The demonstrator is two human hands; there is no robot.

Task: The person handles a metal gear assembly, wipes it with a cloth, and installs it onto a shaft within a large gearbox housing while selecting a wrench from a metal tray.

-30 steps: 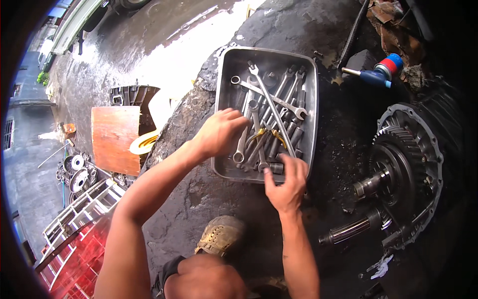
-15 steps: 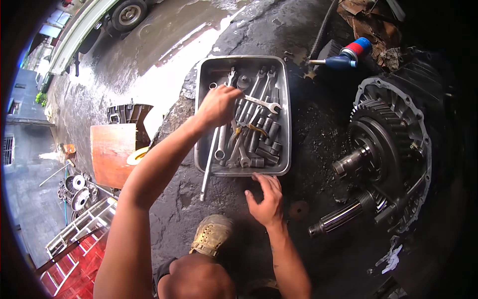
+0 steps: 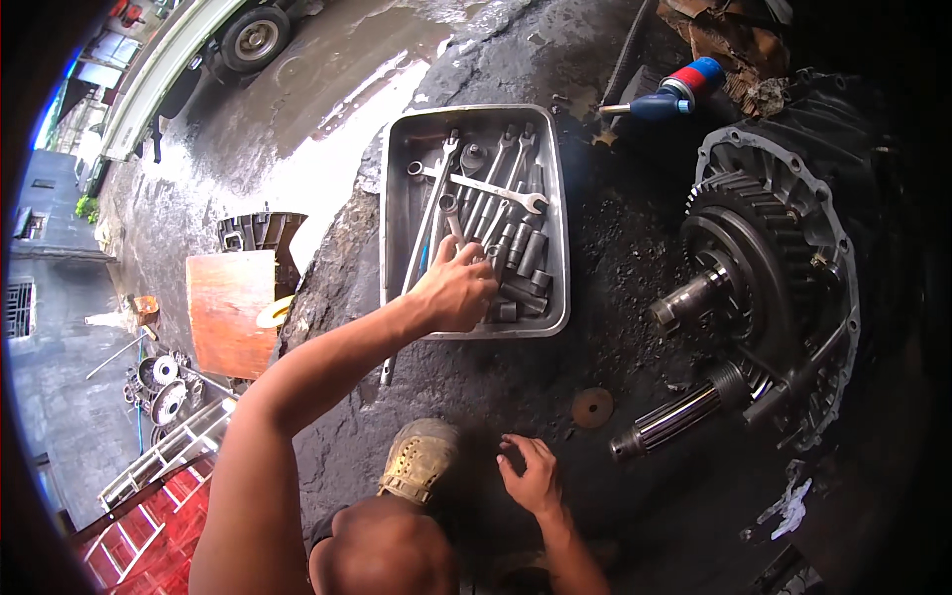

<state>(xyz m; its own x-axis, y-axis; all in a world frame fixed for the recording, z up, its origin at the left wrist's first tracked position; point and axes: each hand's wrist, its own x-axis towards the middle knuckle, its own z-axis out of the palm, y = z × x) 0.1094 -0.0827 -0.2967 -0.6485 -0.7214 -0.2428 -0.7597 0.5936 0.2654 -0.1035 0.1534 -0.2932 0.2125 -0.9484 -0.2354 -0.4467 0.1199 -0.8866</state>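
My left hand (image 3: 458, 288) reaches over the near part of a metal tray (image 3: 564, 228), its fingers closed around the shank of a ring-ended wrench (image 3: 449, 205). The wrench's lower end is hidden by the hand. Beyond it, a combination wrench (image 3: 491, 187) lies slantwise across other tools. Several dark sockets (image 3: 533, 253) fill the tray's right side, beside a ratchet head (image 3: 473, 155). A long bar (image 3: 388, 369) sticks out past the near rim. Low over the dark ground, my right hand (image 3: 534, 476) is open and holds nothing, its fingers bent and apart.
A gearbox housing with a large gear (image 3: 744, 228) and a splined shaft (image 3: 674, 421) stands at the right. A blue-and-red torch canister (image 3: 694, 79) lies behind it. A flat round washer (image 3: 592, 408) rests on the ground. Leftward are an orange-brown board (image 3: 231, 312) and a truck wheel (image 3: 256, 40).
My left hand has moved nearer from the tray's middle, uncovering the combination wrench, and now grips the ring-ended one. My right hand has drawn back from the tray's near rim.
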